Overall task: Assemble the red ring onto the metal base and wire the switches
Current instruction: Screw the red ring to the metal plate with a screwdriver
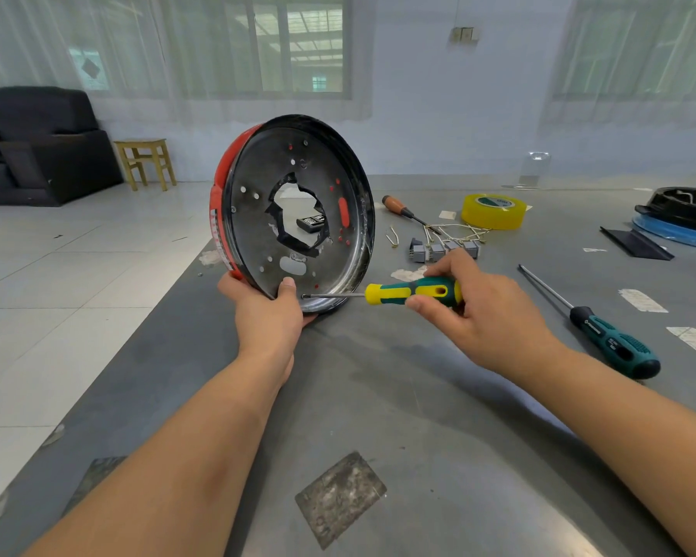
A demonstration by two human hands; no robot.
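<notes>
Gripping from below, your left hand (267, 311) stands the metal base (298, 213) on edge near the worktop's (378, 396) left edge.
Your right hand (479, 311) pinches the yellow-green screwdriver (412, 293), tip apparently on a screw at the lower rim; the red ring (220, 203) sits behind the base, switches (445, 249) well right.

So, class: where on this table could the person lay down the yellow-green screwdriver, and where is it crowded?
Free: the wide grey stretch of table between the two forearms, down to the dark square patch. Also the strip between the right hand and the spare screwdriver. Crowded: behind the right hand, around the switches, wires and tape roll.
</notes>
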